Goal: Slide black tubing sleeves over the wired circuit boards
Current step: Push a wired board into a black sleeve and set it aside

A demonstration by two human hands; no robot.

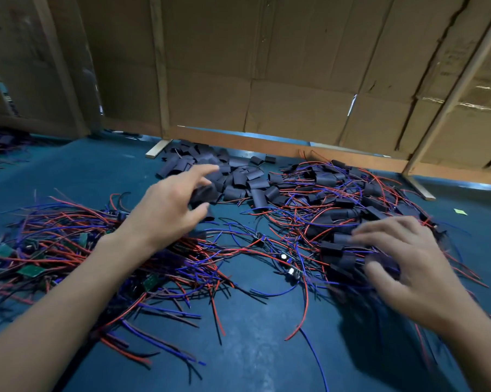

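reaching left hand (168, 205) pinching a black sleeve (203, 193), right hand (402, 258) spread on sleeved boards (340, 250), bare table edge (252, 349) between

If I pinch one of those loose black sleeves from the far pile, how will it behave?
Each black sleeve is short, and many look flattened or curled, so it is probably light and soft and would squash under a pinch. The flattened ones seem unlikely to roll. They lie overlapping in the pile, so lifting one may nudge its neighbours.

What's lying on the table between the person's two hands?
In the head view, between the left hand and the right hand lie loose red and blue wires with small bare circuit boards on the blue table.
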